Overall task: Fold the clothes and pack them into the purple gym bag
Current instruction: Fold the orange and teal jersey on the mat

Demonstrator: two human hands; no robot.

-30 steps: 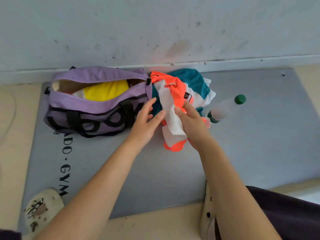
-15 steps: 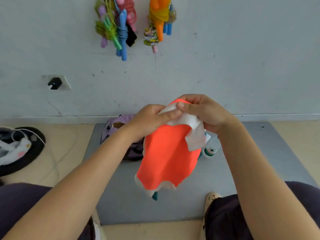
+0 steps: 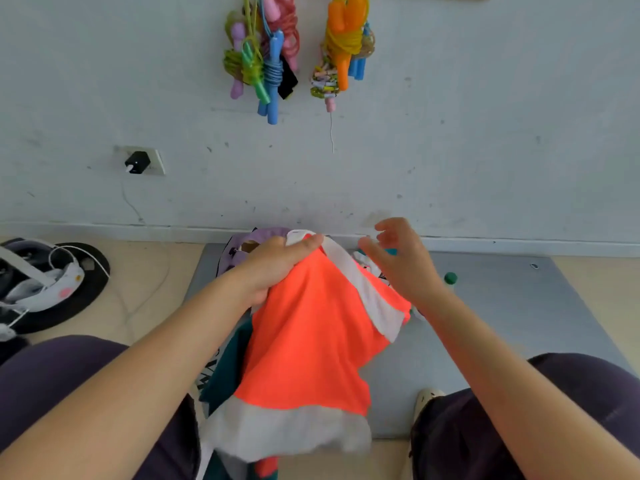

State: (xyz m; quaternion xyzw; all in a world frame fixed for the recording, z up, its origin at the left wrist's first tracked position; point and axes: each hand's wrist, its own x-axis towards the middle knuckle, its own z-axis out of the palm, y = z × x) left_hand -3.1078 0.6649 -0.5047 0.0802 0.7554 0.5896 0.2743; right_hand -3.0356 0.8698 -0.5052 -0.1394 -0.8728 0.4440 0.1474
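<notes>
Nearest the camera, the white hem of an orange, white and teal garment (image 3: 311, 348) is seen hanging between the knees, so that it can drop open for folding. Its upper white edge is gripped by the left hand (image 3: 273, 268), fingers and thumb curled round the fabric. The right hand (image 3: 403, 261) is held just beside that edge with fingers spread and nothing in them, seemingly placed to take a second corner. Behind the hands, the purple gym bag (image 3: 242, 247) lies on the grey mat (image 3: 502, 306), mostly hidden. Beside it only a green bottle cap (image 3: 450, 278) is shown. Farthest off, skipping ropes (image 3: 270, 64) are hung on the wall.
</notes>
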